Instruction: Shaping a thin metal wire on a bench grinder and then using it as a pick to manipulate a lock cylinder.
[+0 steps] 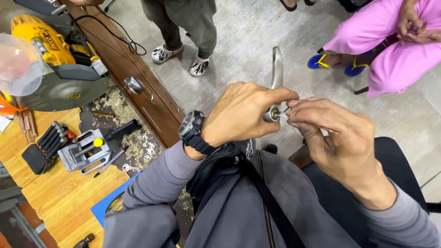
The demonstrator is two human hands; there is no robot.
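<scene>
Head view showed the left hand [241,115] clamped around a metal lever door handle [276,69] held above the lap while the right hand [328,133] pinched a small key [282,111] at its cylinder, likely mid-insertion, calling for careful alignment.

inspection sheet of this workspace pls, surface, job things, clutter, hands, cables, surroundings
surface: wooden workbench at the left, strewn with sawdust near its dark edge rail.
job's things: silver metal lever door handle held upright in front of the chest; a small metal key sits at its round base.
clutter: yellow chop saw with grey blade guard, black bit set, grey metal clamp block, pen.
grippers: left hand wraps the handle's base; right hand pinches the key.
cables: black power cord lies across the bench edge.
surroundings: tiled floor; one person standing in patterned clogs, one seated in pink clothes.
</scene>
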